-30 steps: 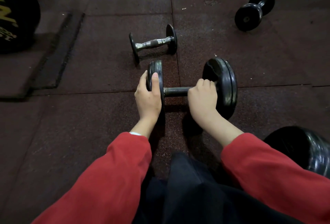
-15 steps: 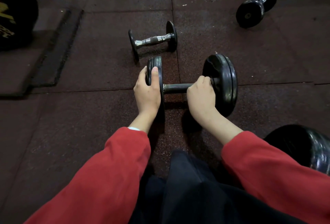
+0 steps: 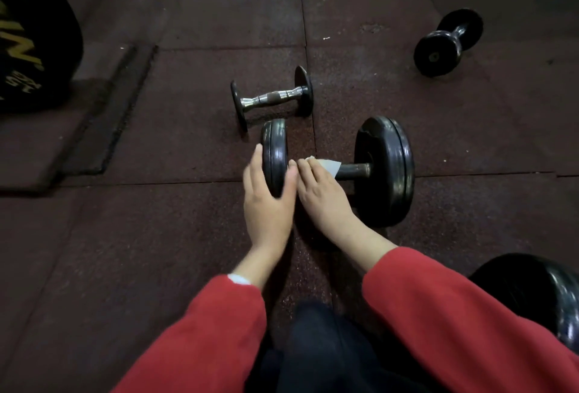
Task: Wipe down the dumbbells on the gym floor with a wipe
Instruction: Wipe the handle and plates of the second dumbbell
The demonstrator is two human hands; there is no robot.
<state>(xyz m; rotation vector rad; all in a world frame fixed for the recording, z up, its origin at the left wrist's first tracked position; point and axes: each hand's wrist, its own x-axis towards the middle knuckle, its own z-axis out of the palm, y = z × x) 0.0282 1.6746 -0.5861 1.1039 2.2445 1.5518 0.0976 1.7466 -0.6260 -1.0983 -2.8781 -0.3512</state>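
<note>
Large dumbbell (image 3: 369, 170): lies on the dark rubber floor (image 3: 156, 236) in front of the person, bar running left to right, black weights at both ends.
Left hand (image 3: 268, 201): cupped over the near side of the dumbbell's left weight, fingers (image 3: 255, 162) curved along its outer face and thumb on the inner face, gripping it.
Right hand (image 3: 322, 189): lies over the left part of the bar, just beside the left weight; its fingers curl down over the wipe, pressing it onto the bar.
Wipe (image 3: 327, 164): white, a corner sticks out from under the right fingers toward the right weight.
Small chrome-handled dumbbell (image 3: 272, 98): just beyond the large one, its near weight close to the large left weight; touching or not, I cannot tell.
Third dumbbell (image 3: 446, 43): black, well apart toward the floor's far right.
Black weight (image 3: 545, 295): at the near right edge, partly behind the red sleeve (image 3: 454, 308).
Dark round bag with yellow lettering (image 3: 28, 48): far left.
</note>
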